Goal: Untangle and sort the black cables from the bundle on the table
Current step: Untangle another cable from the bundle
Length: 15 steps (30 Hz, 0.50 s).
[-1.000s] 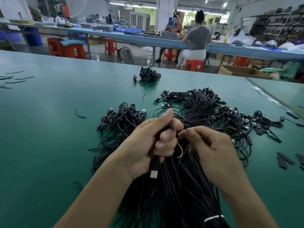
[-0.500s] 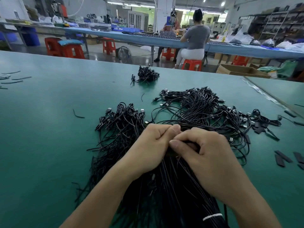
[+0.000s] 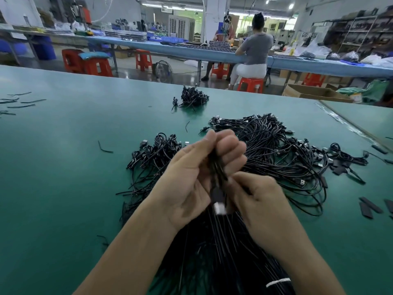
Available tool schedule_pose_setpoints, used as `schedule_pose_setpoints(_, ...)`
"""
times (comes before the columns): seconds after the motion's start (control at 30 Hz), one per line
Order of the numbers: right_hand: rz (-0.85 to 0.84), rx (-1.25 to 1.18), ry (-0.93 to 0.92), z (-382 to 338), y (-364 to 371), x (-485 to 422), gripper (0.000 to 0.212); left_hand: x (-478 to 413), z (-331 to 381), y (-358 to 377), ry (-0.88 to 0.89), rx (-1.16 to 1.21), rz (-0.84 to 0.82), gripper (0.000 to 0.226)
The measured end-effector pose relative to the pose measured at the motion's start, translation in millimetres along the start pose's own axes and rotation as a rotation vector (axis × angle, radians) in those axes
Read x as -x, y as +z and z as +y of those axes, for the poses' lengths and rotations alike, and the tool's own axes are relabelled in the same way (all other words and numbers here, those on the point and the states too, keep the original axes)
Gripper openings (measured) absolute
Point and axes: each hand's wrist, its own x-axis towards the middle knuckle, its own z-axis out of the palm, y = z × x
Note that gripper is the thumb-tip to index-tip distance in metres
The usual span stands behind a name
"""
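1. Head view. Landmark for all positions: the main bundle (image 3: pixel 212 252) of black cables, which lies on the green table (image 3: pixel 63 177) and fans towards me under both forearms.
2. A white tie (image 3: pixel 278 282) bands the main bundle at its near right edge.
3. My left hand (image 3: pixel 197 173) is raised just above the main bundle, its fingers curled in a fist round the held cables (image 3: pixel 214 167), a few black strands.
4. A USB plug (image 3: pixel 219 206) with a silver tip hangs from the held cables, below my left fist and over the main bundle.
5. My right hand (image 3: pixel 261 201) is just right of the plug, fingers curled in and pinching the same strands. The fingertips are blurred, so the exact grip is unclear.
6. The loose pile (image 3: pixel 276 150) of cables with plugs lies beyond the main bundle, to the right and touching it.
7. The second pile (image 3: pixel 153 154) lies beyond the main bundle to the left.
8. The small clump (image 3: pixel 192 97) lies well beyond the main bundle, apart from both piles.
9. Black strips (image 3: pixel 370 206) lie flat, well to the right of the main bundle.
10. A short offcut (image 3: pixel 105 148) lies left of the second pile.
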Motion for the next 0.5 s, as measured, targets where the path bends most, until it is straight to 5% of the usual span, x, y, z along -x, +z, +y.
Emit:
schedule_pose_setpoints(0.1, -0.077, 0.137, -0.025, -4, 3, 4, 0.027, -5, -3, -9, 0.162, -0.160, 0.178, 0.027)
schedule_pose_setpoints(0.23, -0.069, 0.205, -0.099, -10, -6, 5, 0.025, -6, -11, -21, 0.329, -0.795, 0.375, 0.017)
schedule_pose_setpoints(0.37, 0.025, 0.157, -0.139, -8, -19, 4, 0.012, 2, -10, -19, 0.021, -1.079, 0.192, 0.030)
schedule_pose_setpoints(0.5, 0.105, -0.055, -0.160, -4, -27, 1, 0.010, 10, -6, -8, -0.300, -0.831, -0.031, 0.036)
